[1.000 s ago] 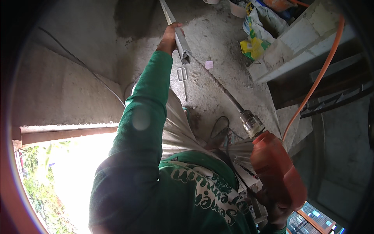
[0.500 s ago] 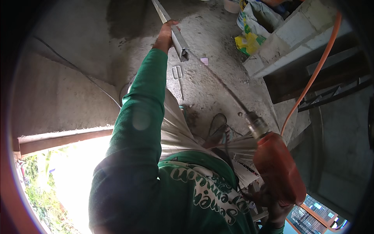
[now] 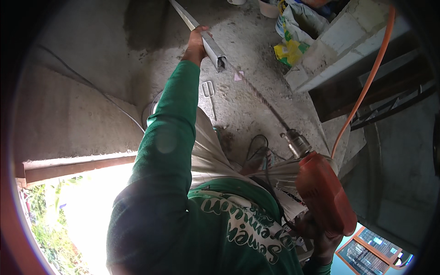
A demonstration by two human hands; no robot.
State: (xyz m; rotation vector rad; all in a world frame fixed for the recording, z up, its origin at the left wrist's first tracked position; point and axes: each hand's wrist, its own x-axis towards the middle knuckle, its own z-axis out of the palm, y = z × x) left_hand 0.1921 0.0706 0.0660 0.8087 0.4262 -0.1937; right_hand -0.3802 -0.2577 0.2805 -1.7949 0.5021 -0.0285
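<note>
My left hand reaches far forward, its fingers wrapped round a long pale metal tube with a hollow, squarish end facing back toward me. In my right hand, at the lower right, is a red power drill; the hand grips its handle, mostly hidden under the body. From the drill's metal chuck a long spiral drill bit points up and left toward the tube's open end. The bit's tip is blurred, so I cannot tell whether it touches the tube.
A looped pale handle on a thin rod lies on the concrete floor. Concrete blocks, a white sack and a yellow-green bag stand far right. An orange hose or cable hangs at right; a dark cord runs near my legs.
The drill has shifted slightly up and left in the picture. Its bit was smeared before; its spiral grooves show now. The tube's open end has turned a little and shows more clearly.
</note>
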